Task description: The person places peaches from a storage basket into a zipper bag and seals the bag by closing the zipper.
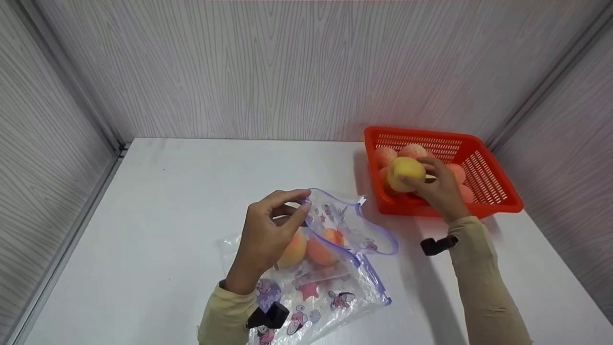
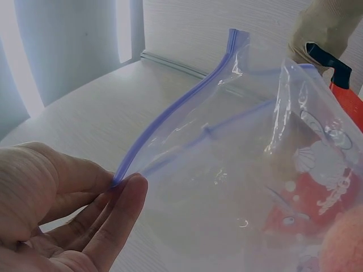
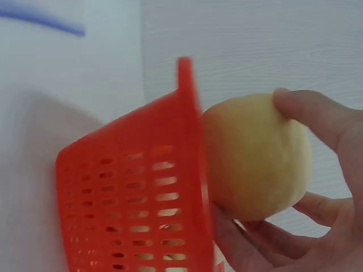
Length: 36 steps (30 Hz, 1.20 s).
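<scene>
My left hand (image 1: 268, 230) pinches the purple zip edge of a clear resealable bag (image 1: 330, 211) between thumb and fingers. The bag's mouth gapes, and peach-like fruits (image 1: 324, 249) in yellow and orange show through its printed plastic. In the left wrist view the fingertips (image 2: 133, 190) grip the zip strip. My right hand (image 1: 438, 184) holds a yellow round fruit (image 1: 407, 173), its kind unclear, over the left part of a red plastic basket (image 1: 445, 208). From the right wrist view, the thumb and fingers curl round this fruit (image 3: 258, 156) beside the basket's rim.
Several pinkish-orange fruits (image 1: 413, 151) lie in the basket, at the back right of the white table (image 1: 182, 201). Another clear printed bag (image 1: 330, 311) lies flat under the held one. Wood-grain panels (image 1: 249, 72) enclose the table at the back and sides.
</scene>
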{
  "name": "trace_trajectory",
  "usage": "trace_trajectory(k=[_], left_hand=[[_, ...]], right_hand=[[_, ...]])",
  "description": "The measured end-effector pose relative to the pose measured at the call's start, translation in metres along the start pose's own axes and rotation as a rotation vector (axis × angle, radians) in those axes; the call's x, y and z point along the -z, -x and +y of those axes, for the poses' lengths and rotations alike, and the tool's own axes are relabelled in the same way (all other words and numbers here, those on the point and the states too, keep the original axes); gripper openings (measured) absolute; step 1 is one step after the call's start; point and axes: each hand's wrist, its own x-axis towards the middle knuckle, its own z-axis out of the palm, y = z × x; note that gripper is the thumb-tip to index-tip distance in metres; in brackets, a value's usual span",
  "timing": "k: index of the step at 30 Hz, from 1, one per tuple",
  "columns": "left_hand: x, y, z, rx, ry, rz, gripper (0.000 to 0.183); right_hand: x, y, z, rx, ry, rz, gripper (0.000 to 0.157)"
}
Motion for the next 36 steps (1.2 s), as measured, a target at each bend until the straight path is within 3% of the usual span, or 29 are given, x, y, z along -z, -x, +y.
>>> trace_trajectory(k=[8, 15, 23, 28, 36], left_hand=[[0.000, 0.000, 0.001, 0.003, 0.006, -0.002, 0.024], [0.001, 0.000, -0.001, 0.004, -0.003, -0.001, 0.024], [0.000, 0.000, -0.001, 0.008, 0.007, 0.001, 0.025], [0.000, 0.000, -0.001, 0.013, 0.026, -0.010, 0.027], [-0.001, 0.001, 0.000, 0.026, 0.041, -0.034, 0.032]], right_hand=[[0.010, 0.019, -0.024, 0.092, -0.396, 0.026, 0.057], [0.011, 0.035, -0.046, 0.168, -0.586, -0.055, 0.043], [0.006, 0.052, -0.066, 0.218, -0.662, -0.126, 0.047], [0.000, 0.060, -0.073, 0.310, -0.687, -0.212, 0.053], [-0.007, 0.069, -0.081, 0.489, -0.535, -0.290, 0.063]])
